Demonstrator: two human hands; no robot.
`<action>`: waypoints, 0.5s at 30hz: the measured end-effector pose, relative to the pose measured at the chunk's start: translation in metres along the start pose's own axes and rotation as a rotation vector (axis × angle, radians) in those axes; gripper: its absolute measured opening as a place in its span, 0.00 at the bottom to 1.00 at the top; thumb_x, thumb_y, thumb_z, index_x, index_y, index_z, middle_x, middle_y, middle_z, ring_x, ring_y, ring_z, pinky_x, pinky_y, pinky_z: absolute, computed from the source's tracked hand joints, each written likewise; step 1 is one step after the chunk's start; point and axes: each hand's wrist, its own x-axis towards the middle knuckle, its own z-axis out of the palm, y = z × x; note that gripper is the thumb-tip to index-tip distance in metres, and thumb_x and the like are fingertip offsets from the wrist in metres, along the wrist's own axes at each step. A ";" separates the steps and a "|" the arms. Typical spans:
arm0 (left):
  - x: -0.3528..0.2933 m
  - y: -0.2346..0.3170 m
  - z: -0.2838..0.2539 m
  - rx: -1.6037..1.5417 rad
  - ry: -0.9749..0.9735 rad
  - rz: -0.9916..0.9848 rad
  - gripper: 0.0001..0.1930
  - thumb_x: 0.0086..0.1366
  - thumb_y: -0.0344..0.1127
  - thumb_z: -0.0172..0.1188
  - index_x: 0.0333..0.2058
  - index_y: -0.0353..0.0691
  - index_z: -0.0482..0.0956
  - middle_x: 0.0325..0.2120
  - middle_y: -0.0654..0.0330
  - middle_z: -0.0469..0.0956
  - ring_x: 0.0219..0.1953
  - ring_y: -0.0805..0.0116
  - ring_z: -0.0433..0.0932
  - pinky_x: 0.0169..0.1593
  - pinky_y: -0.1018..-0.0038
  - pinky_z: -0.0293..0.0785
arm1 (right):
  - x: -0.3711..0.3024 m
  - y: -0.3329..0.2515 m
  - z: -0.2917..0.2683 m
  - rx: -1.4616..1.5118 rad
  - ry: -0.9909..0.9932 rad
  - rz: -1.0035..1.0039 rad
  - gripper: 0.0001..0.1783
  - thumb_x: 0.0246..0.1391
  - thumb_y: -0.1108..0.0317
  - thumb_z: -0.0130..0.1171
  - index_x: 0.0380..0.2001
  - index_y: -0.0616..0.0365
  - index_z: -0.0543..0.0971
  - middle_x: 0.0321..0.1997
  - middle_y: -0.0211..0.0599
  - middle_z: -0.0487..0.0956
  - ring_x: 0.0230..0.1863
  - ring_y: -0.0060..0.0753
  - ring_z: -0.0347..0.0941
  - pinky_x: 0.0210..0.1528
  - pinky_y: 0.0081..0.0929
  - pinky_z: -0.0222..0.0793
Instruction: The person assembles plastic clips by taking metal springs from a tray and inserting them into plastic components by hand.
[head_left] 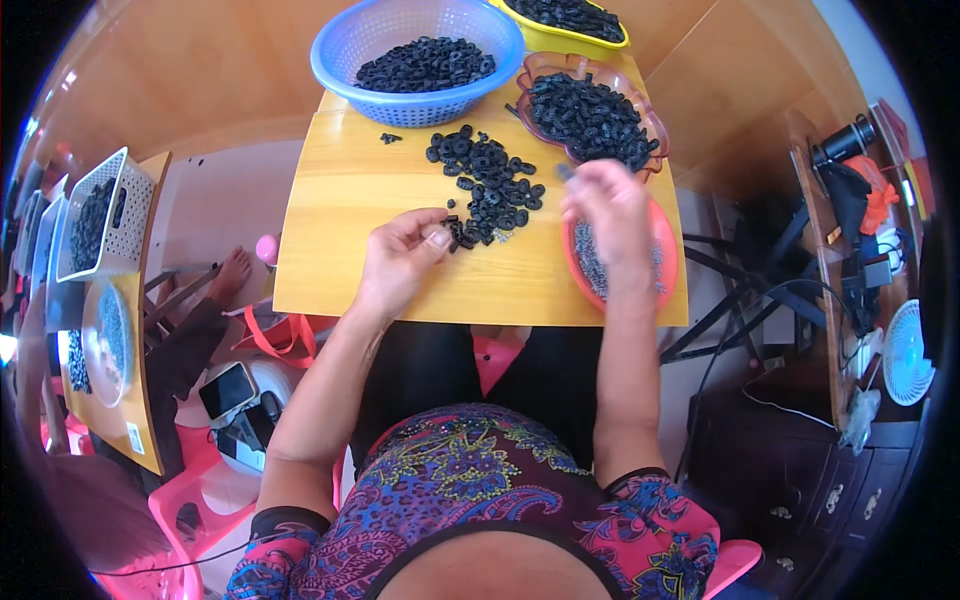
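Note:
My left hand [400,255] is at the near side of a loose pile of small black ring-shaped parts [490,185] on the yellow wooden table [350,210]. Its thumb and fingers pinch a small black part [453,236]. A few tiny silvery pieces [502,237] lie by the pile. My right hand [610,205], smeared by motion, hovers over the far edge of an orange-red bowl [668,255] of small grey metal pieces [590,262]. A blurred dark part [565,172] shows at its bent fingertips. Just beyond, a clear reddish scalloped bowl [655,125] is heaped with black parts [590,115].
A blue perforated basket [420,110] and a yellow basin [560,40], both with black parts, stand at the back. At left, another person's bare foot [232,275] shows near a second table with a white basket [125,225]. A small fan [908,352] is at right.

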 end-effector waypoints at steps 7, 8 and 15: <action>0.005 -0.005 -0.001 0.034 0.005 -0.001 0.14 0.60 0.30 0.59 0.42 0.28 0.75 0.28 0.58 0.78 0.27 0.76 0.73 0.33 0.80 0.70 | 0.044 -0.011 -0.078 -0.565 0.322 -0.181 0.12 0.49 0.73 0.59 0.38 0.67 0.77 0.28 0.43 0.79 0.27 0.31 0.77 0.31 0.25 0.72; 0.004 -0.005 -0.004 0.034 0.008 -0.002 0.14 0.60 0.30 0.59 0.42 0.28 0.75 0.28 0.58 0.78 0.27 0.76 0.73 0.33 0.80 0.70 | 0.036 -0.015 -0.078 -0.899 0.353 -0.317 0.13 0.48 0.71 0.61 0.38 0.66 0.78 0.31 0.46 0.80 0.30 0.35 0.78 0.34 0.28 0.72; 0.006 -0.002 -0.006 0.045 0.034 -0.004 0.12 0.60 0.28 0.59 0.40 0.28 0.76 0.27 0.60 0.78 0.27 0.77 0.73 0.33 0.81 0.70 | 0.006 0.017 -0.094 -1.175 0.086 0.151 0.07 0.48 0.69 0.56 0.31 0.59 0.79 0.31 0.56 0.77 0.37 0.52 0.75 0.40 0.39 0.69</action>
